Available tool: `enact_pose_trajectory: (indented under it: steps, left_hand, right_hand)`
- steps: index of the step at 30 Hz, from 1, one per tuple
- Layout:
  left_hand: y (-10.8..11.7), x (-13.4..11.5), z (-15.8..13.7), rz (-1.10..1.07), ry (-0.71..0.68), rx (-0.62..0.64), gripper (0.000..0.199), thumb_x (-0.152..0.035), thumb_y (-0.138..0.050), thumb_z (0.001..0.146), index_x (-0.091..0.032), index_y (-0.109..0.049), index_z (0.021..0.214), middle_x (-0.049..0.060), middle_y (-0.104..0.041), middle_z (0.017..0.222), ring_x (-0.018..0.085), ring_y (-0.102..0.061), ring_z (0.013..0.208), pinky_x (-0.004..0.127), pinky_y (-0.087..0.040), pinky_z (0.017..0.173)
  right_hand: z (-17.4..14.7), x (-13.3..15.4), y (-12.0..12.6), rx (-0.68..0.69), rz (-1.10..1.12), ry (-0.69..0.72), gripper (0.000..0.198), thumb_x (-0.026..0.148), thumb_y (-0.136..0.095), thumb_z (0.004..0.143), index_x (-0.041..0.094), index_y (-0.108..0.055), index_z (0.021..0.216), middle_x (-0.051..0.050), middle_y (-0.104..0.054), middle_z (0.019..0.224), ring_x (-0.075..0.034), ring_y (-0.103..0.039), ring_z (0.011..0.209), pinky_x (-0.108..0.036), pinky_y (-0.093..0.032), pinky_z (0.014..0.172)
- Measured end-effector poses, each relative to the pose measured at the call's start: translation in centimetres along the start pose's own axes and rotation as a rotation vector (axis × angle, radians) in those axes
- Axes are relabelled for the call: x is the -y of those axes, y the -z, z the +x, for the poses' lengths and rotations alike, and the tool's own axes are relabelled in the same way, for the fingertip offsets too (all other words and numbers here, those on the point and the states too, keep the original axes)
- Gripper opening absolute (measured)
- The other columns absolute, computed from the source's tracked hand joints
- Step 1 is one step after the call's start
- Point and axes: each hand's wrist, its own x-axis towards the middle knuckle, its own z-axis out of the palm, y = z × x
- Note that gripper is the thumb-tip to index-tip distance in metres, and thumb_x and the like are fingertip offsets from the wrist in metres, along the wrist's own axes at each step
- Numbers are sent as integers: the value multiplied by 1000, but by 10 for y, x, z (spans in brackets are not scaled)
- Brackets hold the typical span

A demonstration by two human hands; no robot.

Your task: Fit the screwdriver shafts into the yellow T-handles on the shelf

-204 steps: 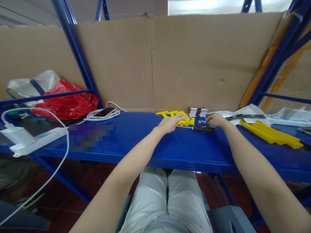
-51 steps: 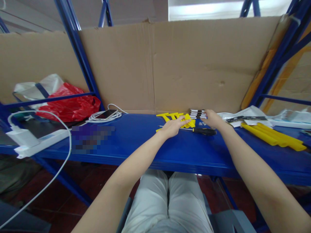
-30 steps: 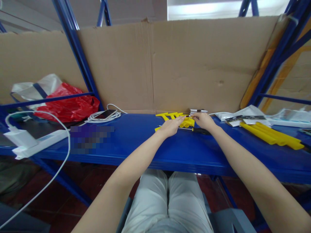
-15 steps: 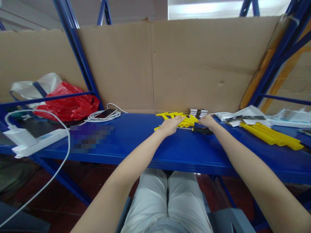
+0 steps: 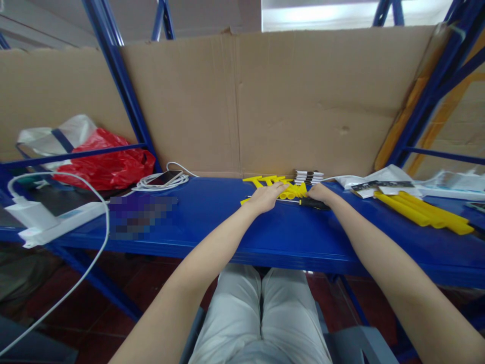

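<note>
Several yellow plastic parts lie in a cluster on the blue shelf. My left hand rests at the cluster's left side, fingers stretched out over the parts and touching them. On the right side, my right hand is closed with its fingers curled; what they hold, if anything, is hidden. A screwdriver with a black handle lies just in front of that hand, its thin shaft pointing left below the yellow parts. Behind the left hand are yellow T-shaped pieces.
A stack of white pieces with black bands stands by the cardboard wall. Yellow tubes and plastic packets lie right. To the left are a coiled white cable, a power strip and a red bag.
My right hand has shifted slightly left and its fingers have curled in beside the yellow parts. The left hand stays almost in place, its fingers a little farther over the parts.
</note>
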Motion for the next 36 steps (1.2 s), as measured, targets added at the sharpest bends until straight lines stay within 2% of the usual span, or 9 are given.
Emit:
enact_pose_trajectory:
  steps: [3, 9, 14, 21, 24, 28, 36]
  left_hand:
    - [0, -1, 0, -3, 3, 1, 65, -2, -42, 95, -26, -44, 155, 10, -47, 159, 24, -59, 133, 37, -54, 103]
    - [-1, 1, 0, -3, -15, -10, 69, 0, -43, 92, -28, -43, 155, 10, -48, 159, 24, -58, 133, 38, -54, 103]
    - [0, 0, 0, -4, 0, 8, 65, -3, -41, 95, -27, -43, 155, 9, -46, 160, 23, -58, 133, 38, -53, 103]
    - [2, -1, -1, 3, 12, 19, 66, -2, -42, 94, -27, -43, 155, 9, -46, 160, 23, -58, 134, 36, -53, 103]
    - [2, -1, -1, 9, 5, 19, 67, -3, -43, 94, -29, -43, 155, 9, -46, 160, 24, -58, 134, 37, -53, 104]
    - [2, -1, 0, 7, 4, 15, 68, -3, -44, 93, -31, -43, 155, 8, -47, 159, 25, -59, 132, 38, -54, 103]
    - [1, -1, -1, 5, 9, 13, 64, -3, -41, 94, -27, -45, 154, 7, -47, 160, 22, -59, 132, 35, -53, 104]
  right_hand:
    - [-1, 3, 1, 78, -96, -15, 23, 31, -65, 80, 16, -80, 90, -12, -78, 91, -27, -73, 91, -32, -56, 79]
    - [2, 3, -1, 65, -137, 62, 25, 31, -68, 78, 23, -82, 97, -9, -79, 104, -26, -73, 101, -31, -56, 84]
    - [5, 1, 0, 83, -139, 85, 36, 26, -64, 80, 24, -80, 112, -10, -77, 117, -27, -72, 109, -38, -53, 96]
    - [-7, 11, 10, 129, -150, 91, 41, 25, -60, 84, 29, -78, 120, -7, -71, 132, -29, -65, 124, -44, -50, 105]
    - [-10, 14, 10, 120, -169, 97, 44, 26, -57, 85, 31, -75, 126, -6, -72, 131, -31, -64, 125, -48, -49, 105]
    - [-10, 15, 8, 99, -197, 147, 43, 25, -57, 85, 35, -76, 123, -3, -76, 123, -32, -66, 121, -51, -52, 102]
    - [-16, 20, 14, 147, -123, 234, 49, 10, -54, 82, 29, -78, 120, -2, -74, 127, -29, -66, 122, -42, -52, 104]
